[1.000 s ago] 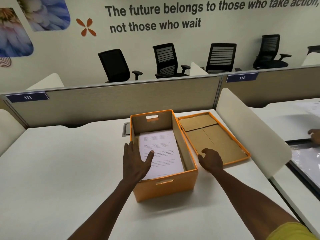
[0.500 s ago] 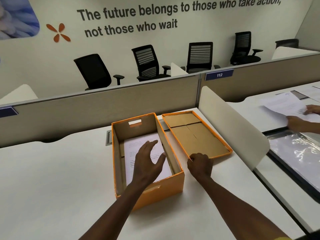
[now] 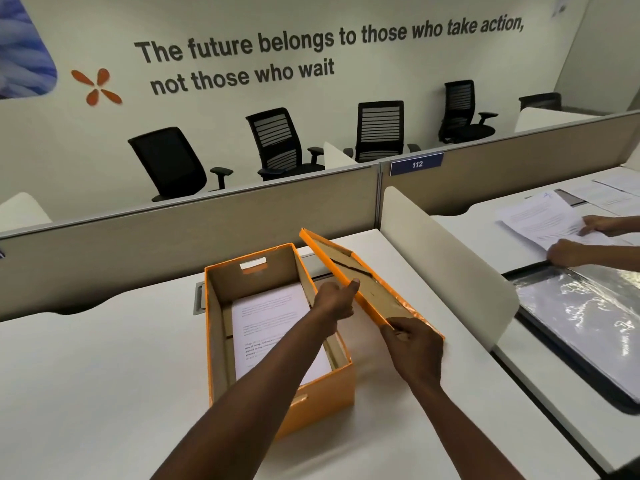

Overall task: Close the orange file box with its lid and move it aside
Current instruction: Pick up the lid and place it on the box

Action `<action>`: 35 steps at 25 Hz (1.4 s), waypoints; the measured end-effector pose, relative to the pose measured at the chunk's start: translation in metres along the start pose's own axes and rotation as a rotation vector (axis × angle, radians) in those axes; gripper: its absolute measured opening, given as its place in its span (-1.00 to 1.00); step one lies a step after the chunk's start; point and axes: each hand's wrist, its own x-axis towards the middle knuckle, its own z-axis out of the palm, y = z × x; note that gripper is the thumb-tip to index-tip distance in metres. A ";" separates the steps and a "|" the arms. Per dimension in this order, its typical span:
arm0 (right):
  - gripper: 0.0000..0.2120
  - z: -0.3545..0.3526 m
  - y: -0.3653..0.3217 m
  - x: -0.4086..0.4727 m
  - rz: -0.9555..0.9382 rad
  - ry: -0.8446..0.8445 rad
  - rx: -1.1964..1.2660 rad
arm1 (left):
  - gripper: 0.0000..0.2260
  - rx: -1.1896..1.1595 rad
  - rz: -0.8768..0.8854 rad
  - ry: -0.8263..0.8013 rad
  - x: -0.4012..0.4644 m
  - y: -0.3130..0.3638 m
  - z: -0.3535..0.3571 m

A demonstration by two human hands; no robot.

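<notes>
The open orange file box (image 3: 322, 386) stands on the white desk (image 3: 86, 375) with a stack of printed sheets (image 3: 270, 323) lying inside. Its orange lid (image 3: 367, 285) is off the desk, tilted steeply on edge just right of the box, brown inside facing left. My left hand (image 3: 336, 299) reaches across the box and grips the lid's upper long edge. At the lid's near corner my right hand (image 3: 412, 348) holds on from below.
A white side divider (image 3: 446, 261) rises close to the right of the lid. A beige partition (image 3: 207, 230) closes the desk's back. On the neighbouring desk another person's hands (image 3: 571, 252) handle papers by a plastic-covered stack (image 3: 588, 317). A grommet slot (image 3: 200, 296) lies behind the box.
The lid lay flat on the desk with my right hand at its near edge; now both hands hold it, raised and tilted. My left hand left the papers and crossed to the lid.
</notes>
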 end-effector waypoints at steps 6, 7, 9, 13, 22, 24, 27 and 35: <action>-0.81 -0.020 0.010 -0.019 -0.081 -0.077 -0.002 | -0.82 -0.203 -0.073 0.032 0.023 -0.018 0.018; -0.80 -0.024 0.011 -0.021 -0.101 -0.113 -0.010 | -0.84 -0.191 -0.071 0.043 0.024 -0.020 0.019; -0.75 -0.036 0.007 -0.020 -0.087 -0.118 0.002 | -0.87 -0.172 -0.040 0.047 0.020 -0.020 0.023; -0.68 -0.068 -0.029 0.010 -0.090 0.049 0.047 | -0.67 -0.151 0.122 0.057 -0.002 -0.017 0.029; -0.49 -0.051 -0.159 0.041 -0.494 0.153 -0.233 | -0.77 -0.008 0.710 0.217 -0.093 -0.015 0.041; -0.57 -0.044 -0.170 0.035 -0.541 0.203 -0.241 | -0.74 0.007 0.729 0.270 -0.107 -0.019 0.040; -0.65 -0.041 -0.175 0.020 -0.607 0.241 -0.180 | -0.74 0.075 0.738 0.318 -0.119 -0.026 0.033; -0.59 -0.110 -0.185 0.008 -0.568 0.224 0.046 | -0.50 -0.122 0.758 -0.011 -0.109 0.021 -0.028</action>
